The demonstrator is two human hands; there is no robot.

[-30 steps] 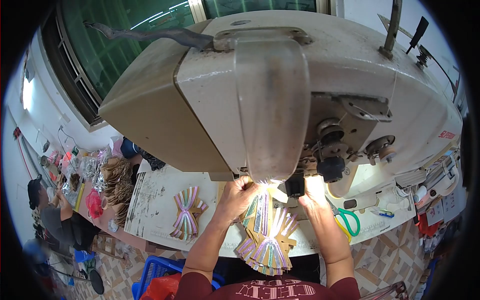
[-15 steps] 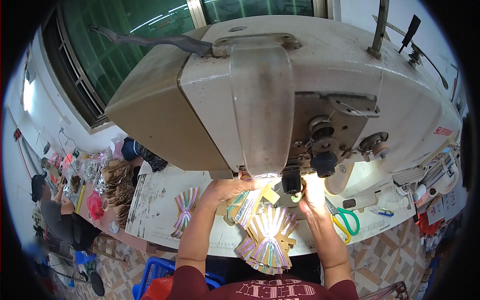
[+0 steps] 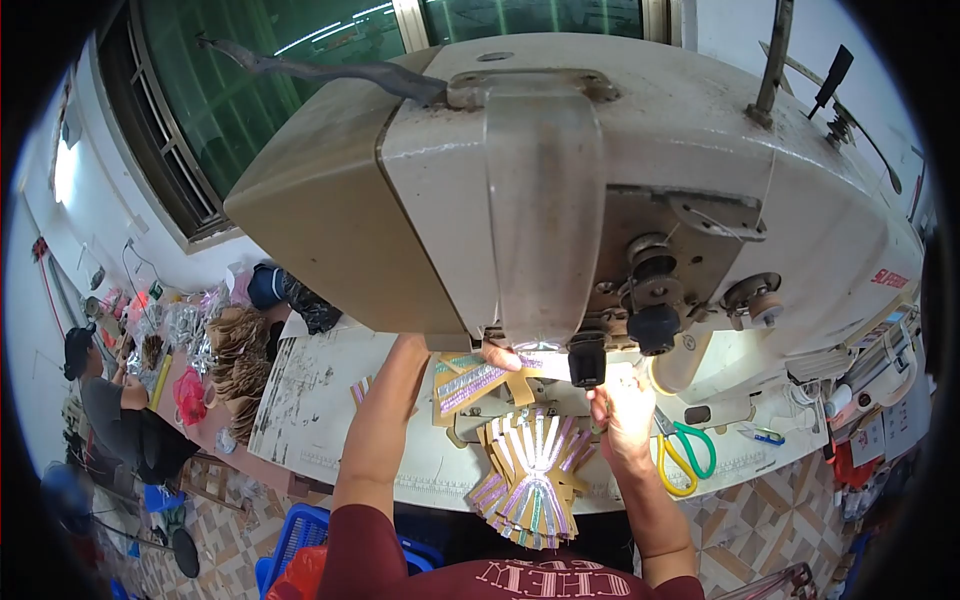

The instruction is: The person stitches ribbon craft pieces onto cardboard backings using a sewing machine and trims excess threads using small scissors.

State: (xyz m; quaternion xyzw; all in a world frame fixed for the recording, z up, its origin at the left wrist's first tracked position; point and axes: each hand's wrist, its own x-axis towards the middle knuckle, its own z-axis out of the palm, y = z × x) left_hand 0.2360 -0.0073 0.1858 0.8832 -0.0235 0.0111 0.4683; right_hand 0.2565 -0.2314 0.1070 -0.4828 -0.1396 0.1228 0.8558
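Glitter-striped strips [image 3: 470, 390] are lying at nine o'clock from the sewing machine's [image 3: 680, 110] black knob [image 3: 587, 361]; the mostly hidden left hand [image 3: 501, 357] is touching and probably steadying them, its grip unclear. At five o'clock, the right hand [image 3: 628, 414] is showing a half-curled shape, its hold unclear too.

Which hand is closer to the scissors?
Right. The right hand is just left of the scissors; the left hand is farther left, at the striped strips, partly hidden by the machine.
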